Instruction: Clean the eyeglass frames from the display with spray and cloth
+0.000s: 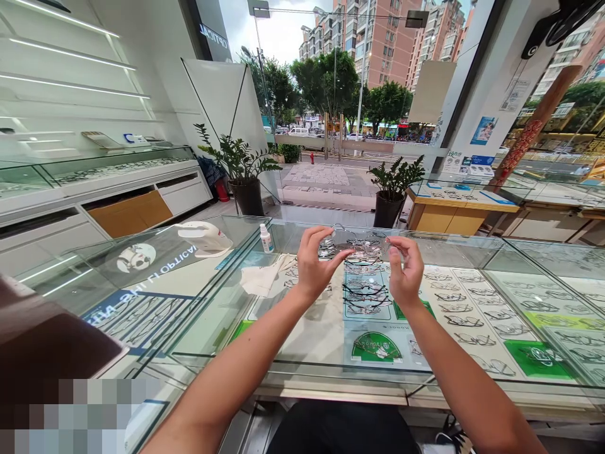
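Note:
A pair of thin-rimmed eyeglasses (pixel 346 233) is raised above the glass counter, between my two hands. My left hand (pixel 316 263) grips its left side, with thumb and fingers curved around the lens edge. On the other side, my right hand (pixel 405 268) pinches the frame between thumb and forefinger. The clear lenses are hard to separate from the display behind them. Under the glass beneath my hands lie several dark-framed eyeglasses (pixel 365 290). A cream cloth (pixel 265 277) rests on the counter left of my left hand, near a white spray bottle (pixel 266 239).
The glass display counter (pixel 302 372) runs across in front of me. A white handheld device (pixel 203 238) stands at its left. Potted plants (pixel 247 189) stand beyond, before the glass door. At lower left is a dark shape, partly pixelated.

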Motion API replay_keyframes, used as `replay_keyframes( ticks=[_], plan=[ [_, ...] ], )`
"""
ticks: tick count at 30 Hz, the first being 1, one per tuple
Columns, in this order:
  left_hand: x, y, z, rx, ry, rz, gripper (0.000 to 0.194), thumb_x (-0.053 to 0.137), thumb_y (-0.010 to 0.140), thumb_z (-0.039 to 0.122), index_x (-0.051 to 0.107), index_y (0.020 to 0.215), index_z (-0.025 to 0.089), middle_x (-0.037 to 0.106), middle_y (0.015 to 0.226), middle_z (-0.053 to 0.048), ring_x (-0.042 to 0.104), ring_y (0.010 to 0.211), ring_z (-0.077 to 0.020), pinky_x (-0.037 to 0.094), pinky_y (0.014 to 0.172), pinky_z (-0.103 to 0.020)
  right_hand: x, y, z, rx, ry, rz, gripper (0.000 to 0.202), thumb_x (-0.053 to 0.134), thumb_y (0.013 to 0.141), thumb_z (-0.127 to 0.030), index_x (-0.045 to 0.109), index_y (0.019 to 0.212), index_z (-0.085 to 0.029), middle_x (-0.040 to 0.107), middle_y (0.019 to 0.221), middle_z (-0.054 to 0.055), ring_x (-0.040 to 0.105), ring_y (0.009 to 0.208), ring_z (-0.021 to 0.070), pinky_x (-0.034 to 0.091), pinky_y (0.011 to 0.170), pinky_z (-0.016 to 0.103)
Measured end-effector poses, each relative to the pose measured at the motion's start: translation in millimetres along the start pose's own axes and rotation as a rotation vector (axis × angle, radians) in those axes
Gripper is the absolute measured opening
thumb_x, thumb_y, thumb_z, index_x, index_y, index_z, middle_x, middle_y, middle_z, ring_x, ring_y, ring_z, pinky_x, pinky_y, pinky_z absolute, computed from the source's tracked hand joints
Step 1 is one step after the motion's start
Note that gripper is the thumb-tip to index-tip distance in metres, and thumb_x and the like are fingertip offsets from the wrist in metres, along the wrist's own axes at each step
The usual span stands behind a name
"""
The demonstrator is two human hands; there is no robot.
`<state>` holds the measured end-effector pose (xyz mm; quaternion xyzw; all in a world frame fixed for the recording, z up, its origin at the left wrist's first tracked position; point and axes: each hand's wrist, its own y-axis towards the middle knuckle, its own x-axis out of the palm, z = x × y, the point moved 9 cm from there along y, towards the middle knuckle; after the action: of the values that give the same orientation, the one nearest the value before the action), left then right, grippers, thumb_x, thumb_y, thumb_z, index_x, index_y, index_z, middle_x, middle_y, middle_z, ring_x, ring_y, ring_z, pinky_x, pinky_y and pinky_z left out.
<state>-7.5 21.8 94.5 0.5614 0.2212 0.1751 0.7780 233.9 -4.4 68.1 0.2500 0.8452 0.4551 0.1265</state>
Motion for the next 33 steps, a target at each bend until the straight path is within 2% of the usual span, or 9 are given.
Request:
replay_keyframes(
  ticks=[7,13,19,29,33],
  plan=[
    [4.7,-1.5,-4.4,-0.012,-0.038,-0.024,0.056,0.086,0.08,0.05,0.061,0.123,0.023,0.067,0.116,-0.011,0.068,0.11,-0.027,0.06,0.091,-0.043,3.6,1.7,8.6,0.126,0.129,-0.036,0.02,0.059,0.102,-0.041,0.067,0.105,-0.023,0.072,0.109,0.009,0.073,0.104,0.0252,0.058,0.096,0.047],
    [14.7,-3.9,-16.3,-0.076,-0.08,-0.077,0.056,0.084,0.082,0.051,0.061,0.124,0.023,0.067,0.12,-0.012,0.067,0.114,-0.0271,0.06,0.091,-0.043,11.6,2.9,18.6,0.259,0.259,-0.101,0.024,0.062,0.1,-0.046,0.063,0.108,-0.023,0.074,0.109,0.011,0.076,0.106,0.0269,0.06,0.1,0.053],
    [20.3,-7.2,-22.8,-0.118,-0.108,-0.101,0.055,0.083,0.084,0.051,0.06,0.126,0.023,0.067,0.123,-0.012,0.066,0.115,-0.0271,0.061,0.09,-0.043,17.6,2.7,21.6,0.259,0.292,-0.151,0.024,0.061,0.102,-0.046,0.059,0.111,-0.024,0.076,0.113,0.012,0.076,0.11,0.0274,0.061,0.103,0.055],
    [22.8,-9.4,-23.3,-0.134,-0.149,-0.104,0.055,0.084,0.083,0.048,0.061,0.126,0.023,0.068,0.124,-0.013,0.066,0.117,-0.0266,0.061,0.092,-0.042,18.8,1.2,29.3,0.367,0.375,-0.13,0.026,0.069,0.097,-0.047,0.061,0.106,-0.024,0.078,0.106,0.011,0.078,0.105,0.0278,0.063,0.1,0.055],
    [29.5,-12.6,-27.7,-0.188,-0.176,-0.157,0.055,0.081,0.086,0.048,0.058,0.13,0.024,0.067,0.131,-0.014,0.066,0.123,-0.0276,0.06,0.098,-0.044,17.9,0.9,32.0,0.4,0.4,-0.118,0.027,0.071,0.094,-0.046,0.063,0.105,-0.023,0.078,0.105,0.01,0.078,0.104,0.0278,0.061,0.099,0.054]
  ],
)
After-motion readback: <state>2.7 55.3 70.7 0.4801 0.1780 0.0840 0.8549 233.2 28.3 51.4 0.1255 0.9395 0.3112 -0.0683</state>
